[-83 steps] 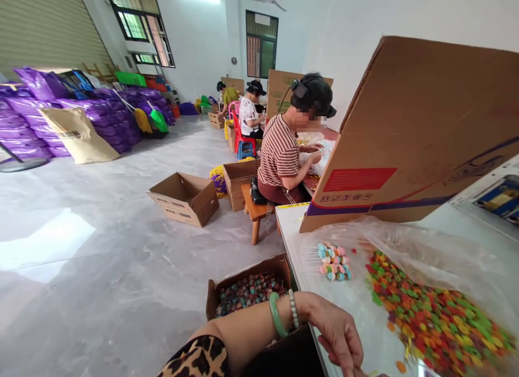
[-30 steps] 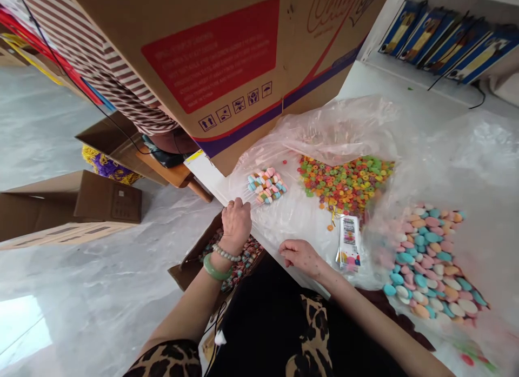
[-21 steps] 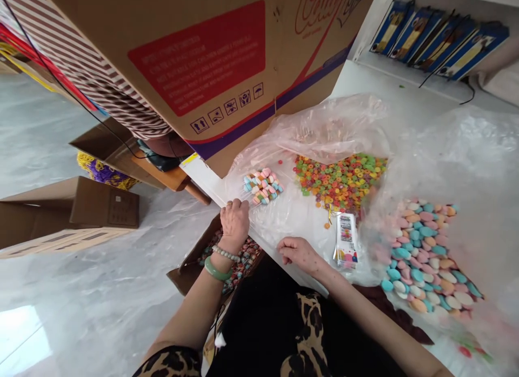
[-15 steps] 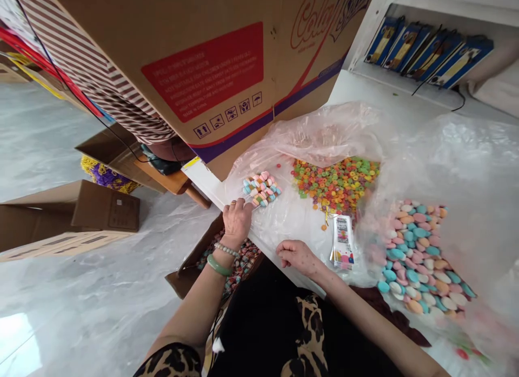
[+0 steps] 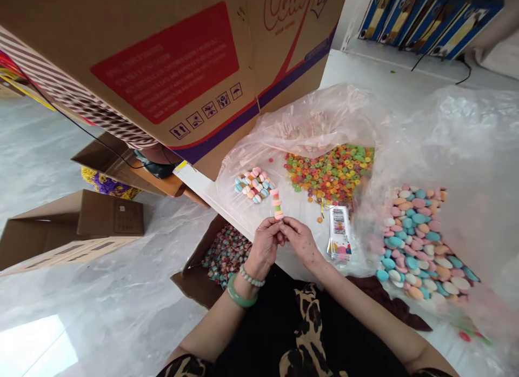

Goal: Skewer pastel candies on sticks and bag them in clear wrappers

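A skewer (image 5: 277,205) of pink and green sweets is held over the worktop (image 5: 197,183), pointed away from the body. Its lower end is pinched at the fingertips of the left hand (image 5: 263,246) and the right hand (image 5: 302,243), which are brought together; each grip is closed on it. A bangle (image 5: 240,293) and beads (image 5: 252,276) are worn on the left wrist. Just beyond the skewer's tip, a pile (image 5: 254,185) of similar skewers is laid on clear plastic (image 5: 344,106). Coloured rings (image 5: 330,174) are heaped farther right, with packets (image 5: 339,233) set near them. Pastel ovals (image 5: 424,247) are spread at the right. Below the worktop's edge, mixed sweets (image 5: 227,255) are held in a box (image 5: 197,282). A printed carton (image 5: 162,63) is stood behind the pile.
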`<action>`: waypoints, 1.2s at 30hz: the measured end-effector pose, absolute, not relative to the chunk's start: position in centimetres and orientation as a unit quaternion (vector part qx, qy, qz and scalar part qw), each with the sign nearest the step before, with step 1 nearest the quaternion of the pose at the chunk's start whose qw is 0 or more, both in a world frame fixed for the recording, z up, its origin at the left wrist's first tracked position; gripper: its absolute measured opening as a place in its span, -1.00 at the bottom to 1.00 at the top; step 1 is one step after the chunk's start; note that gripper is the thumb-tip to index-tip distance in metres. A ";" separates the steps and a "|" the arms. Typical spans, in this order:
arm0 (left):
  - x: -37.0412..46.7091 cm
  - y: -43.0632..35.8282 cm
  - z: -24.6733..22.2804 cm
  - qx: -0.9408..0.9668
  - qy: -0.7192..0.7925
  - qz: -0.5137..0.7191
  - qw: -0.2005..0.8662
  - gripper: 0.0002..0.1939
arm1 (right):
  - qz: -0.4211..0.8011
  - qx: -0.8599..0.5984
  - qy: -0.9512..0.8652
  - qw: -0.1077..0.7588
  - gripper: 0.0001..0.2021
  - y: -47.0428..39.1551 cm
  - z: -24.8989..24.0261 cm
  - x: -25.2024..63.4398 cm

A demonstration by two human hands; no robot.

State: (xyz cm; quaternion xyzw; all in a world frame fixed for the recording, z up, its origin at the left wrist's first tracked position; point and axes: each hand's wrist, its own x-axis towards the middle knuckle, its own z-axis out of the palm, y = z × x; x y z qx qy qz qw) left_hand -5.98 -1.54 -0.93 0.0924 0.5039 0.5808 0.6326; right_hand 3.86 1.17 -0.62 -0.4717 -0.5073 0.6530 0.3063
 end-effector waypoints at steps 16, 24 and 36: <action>-11.4 9.9 0.6 0.640 0.768 0.025 0.031 -0.68 | 0.656 -0.576 -0.377 0.310 -0.80 1.1 -0.3 9.9; -12.3 8.2 0.4 0.579 0.775 0.209 0.144 -0.77 | 0.721 -0.539 -0.328 0.288 -0.70 1.0 -0.1 11.1; -7.1 1.6 1.0 0.188 0.501 0.585 0.609 -0.64 | 0.491 -0.606 -0.565 0.268 -0.78 -0.3 0.1 10.5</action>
